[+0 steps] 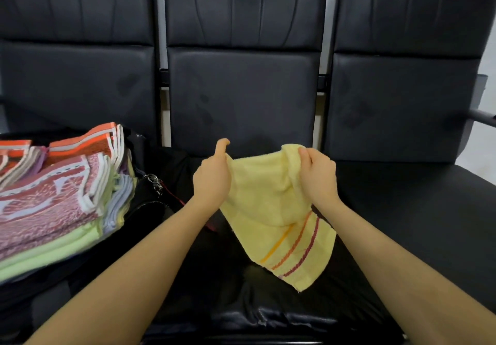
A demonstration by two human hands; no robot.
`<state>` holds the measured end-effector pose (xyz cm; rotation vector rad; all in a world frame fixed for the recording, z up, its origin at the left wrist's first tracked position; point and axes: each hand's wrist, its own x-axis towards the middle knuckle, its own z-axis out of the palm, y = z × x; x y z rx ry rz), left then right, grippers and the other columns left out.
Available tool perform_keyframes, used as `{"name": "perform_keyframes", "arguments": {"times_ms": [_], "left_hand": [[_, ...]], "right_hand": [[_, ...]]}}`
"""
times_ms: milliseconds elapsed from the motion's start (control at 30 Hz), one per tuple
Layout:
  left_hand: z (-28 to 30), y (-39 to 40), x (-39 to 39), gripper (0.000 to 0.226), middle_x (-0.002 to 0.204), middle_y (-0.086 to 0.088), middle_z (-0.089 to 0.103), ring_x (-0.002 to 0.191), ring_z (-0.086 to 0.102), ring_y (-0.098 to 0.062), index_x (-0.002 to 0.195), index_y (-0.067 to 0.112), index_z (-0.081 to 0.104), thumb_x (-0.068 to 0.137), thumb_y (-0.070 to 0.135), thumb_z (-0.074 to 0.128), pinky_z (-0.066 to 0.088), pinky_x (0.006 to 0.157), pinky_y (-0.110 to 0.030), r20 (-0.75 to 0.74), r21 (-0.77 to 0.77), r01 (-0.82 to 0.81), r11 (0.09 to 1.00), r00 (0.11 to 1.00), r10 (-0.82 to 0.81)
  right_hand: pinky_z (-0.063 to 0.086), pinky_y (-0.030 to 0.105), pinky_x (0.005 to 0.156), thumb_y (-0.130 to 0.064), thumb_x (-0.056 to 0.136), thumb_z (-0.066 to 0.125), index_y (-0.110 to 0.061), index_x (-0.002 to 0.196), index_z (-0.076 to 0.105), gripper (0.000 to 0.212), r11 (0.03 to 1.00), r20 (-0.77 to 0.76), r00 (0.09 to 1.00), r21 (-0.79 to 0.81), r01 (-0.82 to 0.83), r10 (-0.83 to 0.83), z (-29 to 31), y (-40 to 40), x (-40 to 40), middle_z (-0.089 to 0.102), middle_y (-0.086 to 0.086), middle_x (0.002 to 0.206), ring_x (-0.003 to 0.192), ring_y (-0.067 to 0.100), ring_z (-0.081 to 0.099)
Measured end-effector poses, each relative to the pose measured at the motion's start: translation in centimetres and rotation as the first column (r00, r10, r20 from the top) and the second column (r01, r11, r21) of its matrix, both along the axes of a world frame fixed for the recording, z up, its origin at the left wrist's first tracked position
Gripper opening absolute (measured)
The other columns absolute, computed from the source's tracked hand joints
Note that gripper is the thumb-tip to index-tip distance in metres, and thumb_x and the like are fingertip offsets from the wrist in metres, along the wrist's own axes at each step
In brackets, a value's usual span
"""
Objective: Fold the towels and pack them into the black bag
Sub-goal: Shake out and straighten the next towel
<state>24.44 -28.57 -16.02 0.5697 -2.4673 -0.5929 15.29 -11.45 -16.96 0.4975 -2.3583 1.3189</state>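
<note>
- Both hands are up over the middle seat, holding the yellow towel (271, 210) by its far edge.
- The left hand (212, 178) grips the left corner, thumb sticking up; the right hand (318, 175) pinches a bunched fold at the right corner.
- The towel hangs below the grip, sagging between the hands, its striped end dangling nearest over the black seat (402, 210).
- It looks light, soft and floppy, unlikely to slip; corners are the best hold for a clean fold.
- To the left, a stack of folded towels (61, 197) sits on what seems to be the black bag (150, 210), just beside the left forearm.
</note>
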Motion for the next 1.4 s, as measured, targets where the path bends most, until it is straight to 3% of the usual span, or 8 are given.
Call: {"name": "perform_keyframes", "arguments": {"times_ms": [233, 533, 700, 833, 1000, 1100, 1233, 1400], "left_hand": [[6.5, -2.0, -1.2, 0.041, 0.124, -0.004, 0.057, 0.109, 0.055, -0.022, 0.122, 0.016, 0.061, 0.093, -0.002, 0.039, 0.045, 0.084, -0.027, -0.271, 0.090, 0.126, 0.988, 0.958, -0.097], [10.3, 2.5, -0.1, 0.026, 0.099, 0.008, 0.058, 0.103, 0.050, -0.011, 0.115, 0.022, 0.065, 0.092, 0.018, 0.054, 0.041, 0.089, -0.026, -0.253, -0.043, 0.524, 0.851, 0.818, -0.516], [10.6, 2.7, -0.2, 0.017, 0.087, 0.005, 0.063, 0.085, 0.058, -0.012, 0.097, 0.010, 0.071, 0.093, 0.018, 0.056, 0.048, 0.077, -0.027, -0.384, 0.013, 0.421, 0.907, 0.840, -0.384], [10.9, 2.4, -0.5, 0.019, 0.100, 0.003, 0.065, 0.095, 0.058, -0.010, 0.106, 0.012, 0.069, 0.094, 0.018, 0.054, 0.047, 0.084, -0.025, -0.388, 0.078, 0.408, 0.910, 0.853, -0.349], [11.2, 1.5, -0.8, 0.018, 0.102, 0.006, 0.064, 0.093, 0.056, -0.005, 0.106, 0.015, 0.067, 0.095, 0.017, 0.053, 0.042, 0.078, -0.017, -0.427, 0.171, 0.395, 0.902, 0.855, -0.294], [11.7, 0.9, -0.8, 0.018, 0.097, 0.008, 0.064, 0.084, 0.057, -0.001, 0.105, 0.016, 0.068, 0.095, 0.016, 0.052, 0.041, 0.068, -0.012, -0.436, 0.217, 0.406, 0.888, 0.854, -0.285], [12.1, 0.4, -0.5, 0.016, 0.091, 0.008, 0.065, 0.085, 0.058, -0.002, 0.101, 0.016, 0.068, 0.095, 0.014, 0.053, 0.043, 0.068, -0.012, -0.442, 0.250, 0.439, 0.863, 0.845, -0.302], [11.6, -1.4, -0.5, 0.025, 0.104, 0.001, 0.063, 0.088, 0.055, -0.010, 0.106, 0.014, 0.068, 0.096, 0.008, 0.045, 0.042, 0.077, -0.020, -0.367, 0.165, 0.307, 0.937, 0.901, -0.231]], "right_hand": [[0.034, 0.012, 0.054, -0.024, 0.102, 0.039, -0.013, 0.075, 0.057, 0.035, 0.952, -0.005, 1.000, -0.307, 0.000, -0.002, 4.6, -0.9, 1.7, 0.051, -0.005, 0.065, 0.061, 0.004, 0.047], [0.038, 0.010, 0.055, -0.022, 0.100, 0.046, -0.016, 0.073, 0.064, 0.032, 0.929, -0.149, 0.974, -0.306, -0.208, 0.170, 10.3, -2.2, 3.6, 0.057, -0.009, 0.064, 0.058, -0.004, 0.051], [0.047, 0.013, 0.063, -0.024, 0.097, 0.051, -0.017, 0.106, 0.063, 0.016, 0.881, -0.075, 0.951, -0.361, -0.306, 0.300, 10.9, -2.0, 4.3, 0.065, -0.006, 0.082, 0.070, -0.002, 0.061], [0.053, 0.021, 0.074, -0.027, 0.085, 0.069, -0.016, 0.116, 0.050, 0.037, 0.882, 0.114, 0.919, -0.346, -0.319, 0.377, 10.1, -1.5, 4.1, 0.065, 0.000, 0.098, 0.089, 0.010, 0.065], [0.051, 0.022, 0.080, -0.012, 0.094, 0.050, -0.009, 0.115, 0.053, 0.021, 0.859, 0.190, 0.924, -0.465, -0.214, 0.333, 8.9, -0.8, 3.2, 0.062, 0.007, 0.106, 0.101, 0.020, 0.062], [0.048, 0.018, 0.077, -0.008, 0.091, 0.055, -0.013, 0.123, 0.048, 0.033, 0.923, 0.179, 0.925, -0.262, -0.283, 0.335, 8.1, -0.5, 3.0, 0.058, 0.001, 0.111, 0.105, 0.016, 0.058], [0.043, 0.042, 0.097, -0.024, 0.090, 0.061, -0.028, 0.107, 0.061, 0.018, 0.971, 0.132, 0.963, 0.008, -0.239, 0.236, 7.3, -1.3, 2.5, 0.062, -0.014, 0.101, 0.101, 0.011, 0.058], [0.048, 0.019, 0.072, -0.012, 0.096, 0.050, -0.010, 0.101, 0.064, 0.015, 0.935, 0.031, 0.982, -0.312, -0.166, 0.185, 8.6, -1.4, 2.8, 0.065, 0.000, 0.094, 0.089, 0.011, 0.061]]}}
